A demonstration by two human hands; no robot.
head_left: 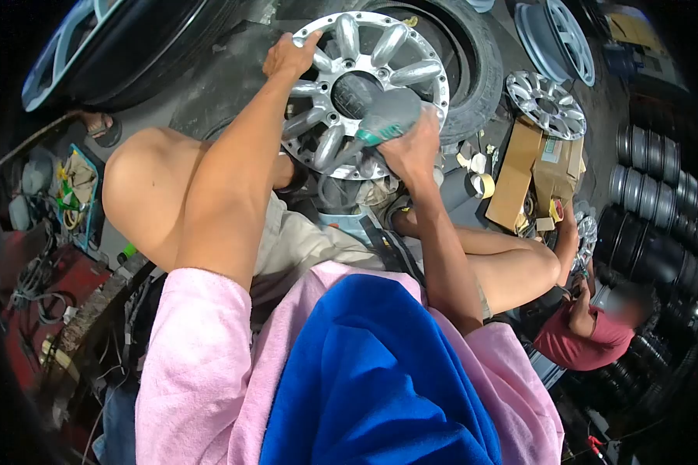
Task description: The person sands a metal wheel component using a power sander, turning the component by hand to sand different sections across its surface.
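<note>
A silver alloy wheel face (348,35) with several thick spokes and an open hub is tilted up in front of my knees. My left hand (291,56) is closed around its upper left edge. In my right hand (413,151) is a grey and green power sander (393,112), its round body over the right side of the hub and nearby spokes. Its underside is hidden, so contact with the metal cannot be made out. Behind the wheel face lies a black tyre (485,89).
Another silver wheel face (547,105) lies right, by a cardboard box (516,174) and a tape roll (483,186). Large rims (539,43) stand at the back. At far right, a person in a red shirt (582,333) sits near stacked rims (644,194). A basket (93,198) stands left.
</note>
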